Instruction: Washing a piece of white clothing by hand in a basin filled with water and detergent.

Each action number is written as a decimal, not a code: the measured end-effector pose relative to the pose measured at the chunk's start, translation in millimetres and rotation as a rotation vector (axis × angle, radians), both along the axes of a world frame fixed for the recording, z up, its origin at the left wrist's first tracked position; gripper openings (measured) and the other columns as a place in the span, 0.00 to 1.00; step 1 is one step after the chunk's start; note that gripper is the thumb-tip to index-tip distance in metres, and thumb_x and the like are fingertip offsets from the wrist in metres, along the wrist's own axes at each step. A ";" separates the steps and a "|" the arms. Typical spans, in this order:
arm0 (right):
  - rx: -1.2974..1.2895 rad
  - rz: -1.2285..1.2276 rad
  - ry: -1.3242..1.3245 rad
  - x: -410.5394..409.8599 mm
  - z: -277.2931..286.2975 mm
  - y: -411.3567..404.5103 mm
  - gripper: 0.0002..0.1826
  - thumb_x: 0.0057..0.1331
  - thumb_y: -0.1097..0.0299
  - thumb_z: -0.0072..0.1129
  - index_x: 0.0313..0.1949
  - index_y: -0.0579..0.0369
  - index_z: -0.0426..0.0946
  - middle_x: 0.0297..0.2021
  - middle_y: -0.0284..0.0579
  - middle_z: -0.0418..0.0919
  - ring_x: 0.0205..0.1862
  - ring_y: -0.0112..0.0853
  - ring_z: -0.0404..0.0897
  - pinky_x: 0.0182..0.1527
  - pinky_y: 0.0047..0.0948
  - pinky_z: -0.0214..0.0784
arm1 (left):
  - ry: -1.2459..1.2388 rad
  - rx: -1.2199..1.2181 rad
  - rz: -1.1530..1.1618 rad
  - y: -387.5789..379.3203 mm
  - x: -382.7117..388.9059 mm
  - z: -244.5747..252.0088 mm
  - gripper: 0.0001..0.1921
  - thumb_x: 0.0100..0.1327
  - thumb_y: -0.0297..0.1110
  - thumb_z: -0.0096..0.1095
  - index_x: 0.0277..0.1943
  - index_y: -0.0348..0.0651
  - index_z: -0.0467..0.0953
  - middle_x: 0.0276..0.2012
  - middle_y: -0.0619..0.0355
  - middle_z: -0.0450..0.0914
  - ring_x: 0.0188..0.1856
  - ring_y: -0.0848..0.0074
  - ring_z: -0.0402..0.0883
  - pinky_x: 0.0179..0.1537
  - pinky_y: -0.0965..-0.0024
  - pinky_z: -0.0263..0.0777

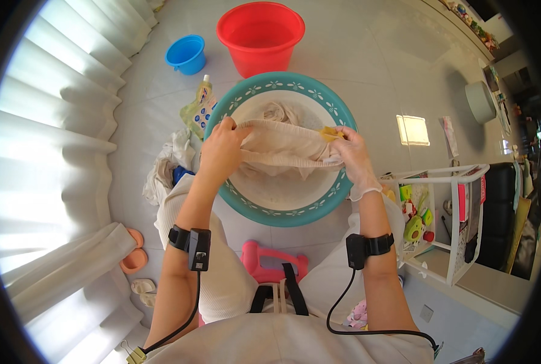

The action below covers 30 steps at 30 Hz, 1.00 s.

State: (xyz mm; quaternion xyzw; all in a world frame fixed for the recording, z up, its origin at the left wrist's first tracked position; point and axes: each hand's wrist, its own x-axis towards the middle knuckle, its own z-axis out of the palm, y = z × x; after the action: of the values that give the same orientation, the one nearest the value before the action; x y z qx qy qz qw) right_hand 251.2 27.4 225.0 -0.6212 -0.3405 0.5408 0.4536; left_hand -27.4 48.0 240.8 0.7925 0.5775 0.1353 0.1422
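A cream garment [288,143] with a gathered elastic edge is stretched between my two hands over a teal-rimmed wash basin [277,219]. My left hand [225,152] is bare and grips the garment's left end above the basin rim. My right hand [352,152], in a clear plastic glove, pinches the other end. A small yellow piece [330,133] sits by my right fingertips; what it is I cannot tell. Wet beige cloth [280,113] lies bunched in the basin behind the garment. Cloudy water [275,189] shows in the basin's near part.
Beyond the basin stand a red bucket [261,57] and a small blue bucket [191,63]. Left of it lie a detergent pouch [197,107] and crumpled pale clothes [168,164]. A white rack [454,227] stands right; a pink stool [270,268] is between my legs.
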 end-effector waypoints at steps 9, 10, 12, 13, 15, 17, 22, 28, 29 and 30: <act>0.191 0.265 -0.451 15.4 -2.3 -4.5 0.19 0.52 0.79 0.62 0.46 0.57 0.78 0.38 0.39 0.78 0.36 0.24 0.73 0.37 0.21 0.68 | -0.122 0.131 0.143 9.0 4.5 1.4 0.25 0.49 0.18 0.59 0.53 0.49 0.78 0.45 0.53 0.72 0.49 0.60 0.75 0.47 0.60 0.72; 0.154 0.259 -0.412 16.4 -4.2 -4.2 0.19 0.53 0.79 0.62 0.46 0.58 0.77 0.39 0.39 0.78 0.37 0.24 0.74 0.38 0.21 0.68 | -0.136 0.120 0.131 9.1 3.2 0.1 0.26 0.49 0.19 0.59 0.53 0.48 0.78 0.46 0.52 0.72 0.49 0.59 0.75 0.46 0.60 0.72; 0.118 0.253 -0.371 16.8 -4.7 -4.2 0.18 0.54 0.79 0.61 0.46 0.59 0.77 0.39 0.40 0.78 0.37 0.24 0.74 0.38 0.22 0.69 | -0.221 0.123 0.065 7.9 3.2 -3.3 0.25 0.49 0.21 0.61 0.53 0.46 0.78 0.45 0.50 0.73 0.48 0.58 0.75 0.46 0.60 0.72; 0.064 0.226 -0.245 15.5 -2.0 -3.7 0.18 0.54 0.78 0.60 0.47 0.60 0.77 0.40 0.40 0.78 0.38 0.24 0.74 0.39 0.22 0.70 | -0.308 0.125 -0.001 7.3 3.5 -3.3 0.24 0.49 0.23 0.63 0.53 0.45 0.78 0.44 0.49 0.75 0.47 0.57 0.76 0.46 0.59 0.72; 0.011 0.200 -0.118 11.3 -0.3 -4.0 0.17 0.55 0.78 0.60 0.47 0.61 0.77 0.41 0.40 0.78 0.38 0.24 0.75 0.40 0.23 0.70 | -0.387 0.046 -0.046 0.4 14.0 -3.7 0.22 0.50 0.25 0.64 0.51 0.43 0.79 0.43 0.49 0.76 0.46 0.58 0.77 0.46 0.62 0.72; 0.053 0.259 -0.046 7.3 0.1 -9.2 0.17 0.57 0.79 0.57 0.48 0.61 0.76 0.41 0.40 0.78 0.39 0.23 0.75 0.42 0.22 0.70 | -0.474 -0.036 -0.097 -7.5 31.8 -7.7 0.20 0.51 0.27 0.65 0.50 0.41 0.80 0.42 0.49 0.77 0.45 0.59 0.78 0.46 0.64 0.72; 0.101 0.365 0.148 -10.4 -1.1 -13.1 0.16 0.58 0.80 0.54 0.48 0.60 0.76 0.41 0.38 0.78 0.41 0.23 0.75 0.46 0.21 0.70 | -0.680 -0.214 -0.182 -24.4 66.5 -20.1 0.14 0.48 0.40 0.73 0.34 0.41 0.84 0.32 0.49 0.80 0.35 0.59 0.81 0.37 0.62 0.73; 0.163 0.318 0.312 -9.8 -2.7 -14.3 0.16 0.61 0.81 0.49 0.48 0.60 0.76 0.43 0.37 0.77 0.44 0.24 0.76 0.49 0.23 0.70 | -0.520 -0.136 -0.064 -30.2 83.5 -16.6 0.12 0.49 0.40 0.71 0.32 0.42 0.84 0.28 0.51 0.79 0.30 0.60 0.80 0.33 0.62 0.72; 0.199 0.305 0.317 -9.8 -2.3 -14.4 0.16 0.61 0.82 0.48 0.48 0.60 0.76 0.43 0.37 0.77 0.45 0.24 0.76 0.50 0.23 0.70 | -0.521 -0.137 -0.062 -29.3 83.0 -15.7 0.12 0.49 0.40 0.71 0.32 0.42 0.84 0.28 0.51 0.79 0.30 0.60 0.80 0.33 0.62 0.72; 0.197 0.307 0.316 -9.5 -1.8 -14.5 0.16 0.61 0.82 0.48 0.48 0.60 0.76 0.43 0.37 0.77 0.45 0.24 0.76 0.50 0.23 0.70 | -0.534 -0.095 -0.038 -28.3 82.1 -15.1 0.11 0.49 0.39 0.70 0.31 0.41 0.83 0.28 0.51 0.79 0.30 0.60 0.80 0.32 0.62 0.72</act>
State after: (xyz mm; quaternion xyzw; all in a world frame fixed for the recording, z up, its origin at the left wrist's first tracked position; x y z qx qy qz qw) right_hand 241.7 12.9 223.3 -0.4225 -0.4067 0.6580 0.4725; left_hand 54.7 19.6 225.7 0.7318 0.5101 0.3096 0.3292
